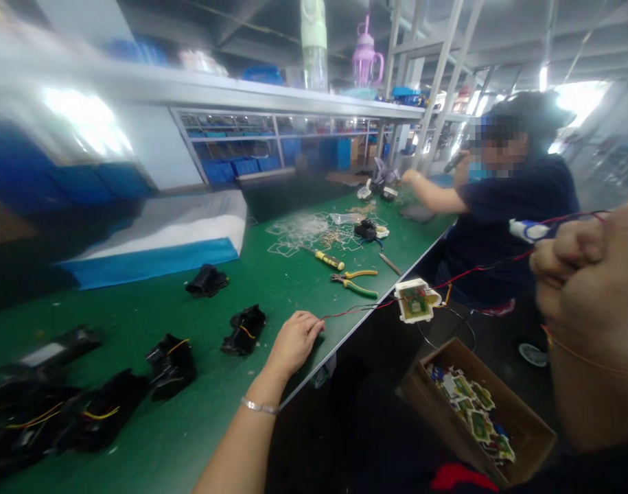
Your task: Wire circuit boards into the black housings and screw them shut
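Observation:
My left hand [294,341] rests on the green bench [200,439] near its front edge, fingers pinched on the end of a red wire [344,312]. The wire runs right to a small white frame with a green circuit board [415,300] hanging off the edge. From there red and black wires rise to my right hand [589,274], a closed fist raised close to the camera, gripping those wires and a white and blue tool [528,230]. Black plastic parts [244,331] lie just left of my left hand.
Pliers [355,282] and a yellow-handled screwdriver [326,259] lie farther along the bench. A cardboard box [530,439] of circuit boards sits below the edge. A co-worker's arm [437,195] reaches onto the bench at right. A white and blue tray [159,240] stands at back left.

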Available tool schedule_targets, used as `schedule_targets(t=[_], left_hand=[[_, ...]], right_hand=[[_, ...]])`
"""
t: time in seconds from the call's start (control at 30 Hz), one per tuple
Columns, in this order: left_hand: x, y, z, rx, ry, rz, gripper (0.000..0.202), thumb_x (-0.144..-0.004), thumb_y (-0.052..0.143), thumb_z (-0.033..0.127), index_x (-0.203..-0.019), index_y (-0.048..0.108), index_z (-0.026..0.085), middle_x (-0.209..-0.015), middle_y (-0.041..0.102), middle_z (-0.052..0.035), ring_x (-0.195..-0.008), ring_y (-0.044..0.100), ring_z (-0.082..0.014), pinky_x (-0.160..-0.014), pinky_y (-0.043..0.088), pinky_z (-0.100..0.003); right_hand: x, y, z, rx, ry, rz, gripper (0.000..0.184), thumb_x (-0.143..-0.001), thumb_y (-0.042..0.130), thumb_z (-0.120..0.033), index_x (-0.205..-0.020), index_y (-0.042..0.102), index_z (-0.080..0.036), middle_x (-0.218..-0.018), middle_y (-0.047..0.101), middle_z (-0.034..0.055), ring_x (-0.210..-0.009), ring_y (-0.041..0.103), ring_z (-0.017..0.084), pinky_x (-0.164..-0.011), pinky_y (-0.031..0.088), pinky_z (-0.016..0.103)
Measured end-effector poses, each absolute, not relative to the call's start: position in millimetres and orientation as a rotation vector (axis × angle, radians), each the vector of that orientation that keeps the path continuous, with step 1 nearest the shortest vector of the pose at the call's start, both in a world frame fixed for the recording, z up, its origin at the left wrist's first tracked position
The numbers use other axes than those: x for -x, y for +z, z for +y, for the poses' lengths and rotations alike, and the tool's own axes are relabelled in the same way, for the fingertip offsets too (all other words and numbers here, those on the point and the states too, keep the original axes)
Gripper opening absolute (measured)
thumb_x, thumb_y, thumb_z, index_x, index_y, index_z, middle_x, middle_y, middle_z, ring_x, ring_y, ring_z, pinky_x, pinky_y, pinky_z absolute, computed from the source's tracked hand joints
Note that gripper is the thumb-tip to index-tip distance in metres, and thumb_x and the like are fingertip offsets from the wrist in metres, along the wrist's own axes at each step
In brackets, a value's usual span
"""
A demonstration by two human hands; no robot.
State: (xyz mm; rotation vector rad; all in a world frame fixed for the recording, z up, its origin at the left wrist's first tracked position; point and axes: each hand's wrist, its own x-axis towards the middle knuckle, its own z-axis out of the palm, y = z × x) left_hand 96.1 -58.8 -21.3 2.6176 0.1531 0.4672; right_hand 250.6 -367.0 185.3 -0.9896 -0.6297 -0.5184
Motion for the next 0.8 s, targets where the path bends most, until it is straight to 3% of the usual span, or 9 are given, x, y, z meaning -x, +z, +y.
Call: schedule_targets(t=[0.1, 0.3, 0.43, 0.5, 0.67, 0.8], left_hand=[[-91, -4, -64, -2.498, 0.555, 0.209, 0.042, -0.094, 0.036, 0.042, -0.072, 0.064, 0.02, -0.077, 0.064, -0.004, -0.087, 0.056, -0.0183, -0.088, 0.043, -0.033], [-66, 61, -104, -2.054, 0.723, 0.259, 0.039, -0.094, 0.036, 0.043, -0.078, 0.062, 0.019, -0.074, 0.06, -0.0004, -0.073, 0.059, -0.013, -0.072, 0.043, -0.023], [-63, 69, -127, -2.075, 0.569, 0.119, 0.038, -0.094, 0.037, 0.04, -0.077, 0.063, 0.019, -0.068, 0.06, 0.0009, -0.066, 0.056, -0.0107, -0.062, 0.039, -0.02], [-65, 65, -128, -2.069, 0.586, 0.117, 0.037, -0.095, 0.037, 0.038, -0.077, 0.063, 0.019, -0.071, 0.062, 0.0004, -0.069, 0.056, -0.011, -0.063, 0.039, -0.02], [-65, 60, -117, -2.037, 0.635, 0.085, 0.034, -0.094, 0.04, 0.035, -0.078, 0.064, 0.017, -0.075, 0.063, -0.0001, -0.072, 0.056, -0.0108, -0.069, 0.039, -0.021], [-59, 59, -119, -2.057, 0.548, -0.013, 0.032, -0.093, 0.043, 0.034, -0.079, 0.067, 0.019, -0.074, 0.063, -0.0008, -0.071, 0.056, -0.0114, -0.069, 0.041, -0.023]], right_hand=[[-246, 177, -350, 1.043, -0.429, -0.736, 0.041, -0.088, 0.055, -0.02, -0.053, 0.035, -0.018, -0.048, 0.026, -0.0071, -0.038, 0.022, 0.004, -0.034, 0.009, 0.022], [-217, 146, -304, 1.19, 0.133, -0.594, 0.038, -0.089, 0.053, -0.038, -0.06, 0.037, -0.019, -0.05, 0.027, -0.0077, -0.036, 0.023, 0.003, -0.034, 0.008, 0.021], [-193, 125, -273, 1.379, 0.439, -0.712, 0.031, -0.083, 0.06, -0.045, -0.08, 0.04, -0.021, -0.07, 0.056, -0.0037, -0.039, 0.04, 0.004, -0.033, 0.022, 0.017], [-183, 115, -264, 1.537, 0.606, -0.819, 0.034, -0.083, 0.058, -0.049, -0.085, 0.037, -0.022, -0.073, 0.062, -0.0013, -0.04, 0.047, 0.007, -0.033, 0.029, 0.018], [-170, 95, -261, 1.799, 0.789, -0.951, 0.035, -0.091, 0.04, -0.056, -0.088, 0.036, -0.021, -0.046, 0.049, -0.0084, -0.033, 0.041, 0.009, -0.034, 0.027, 0.019], [-171, 99, -270, 1.769, 0.655, -0.974, 0.033, -0.084, 0.059, -0.047, -0.082, 0.039, -0.021, -0.065, 0.049, -0.0053, -0.052, 0.044, 0.007, -0.048, 0.036, 0.02]])
